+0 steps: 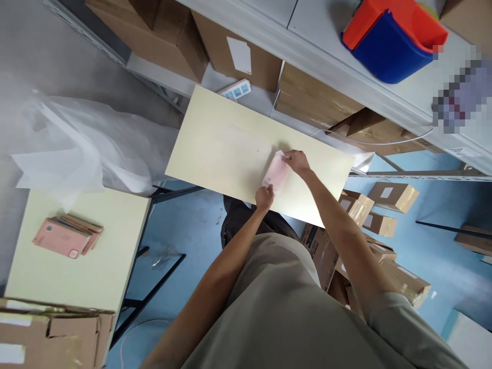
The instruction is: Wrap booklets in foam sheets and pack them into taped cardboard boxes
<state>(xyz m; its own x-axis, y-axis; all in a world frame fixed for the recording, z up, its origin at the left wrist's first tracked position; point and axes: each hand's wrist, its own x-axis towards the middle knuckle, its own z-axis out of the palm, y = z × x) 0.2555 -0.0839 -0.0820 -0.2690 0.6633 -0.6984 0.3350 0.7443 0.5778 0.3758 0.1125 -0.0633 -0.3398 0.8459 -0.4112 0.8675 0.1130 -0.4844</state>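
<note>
We've got our left hand point(265, 198) and right hand point(297, 162) pinching a flat pink packet point(277, 171) between them, over the smooth table point(219, 133); filmy white sheeting point(123, 141) bunches left of our hands, boxy cardboard cartons point(400, 197) right.

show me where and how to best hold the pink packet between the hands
Probably by its two short ends, one hand from the near side, one from the far: the pink packet looks flat and longer than wide. The left hand is at its near end, the right hand at its far right corner.
</note>
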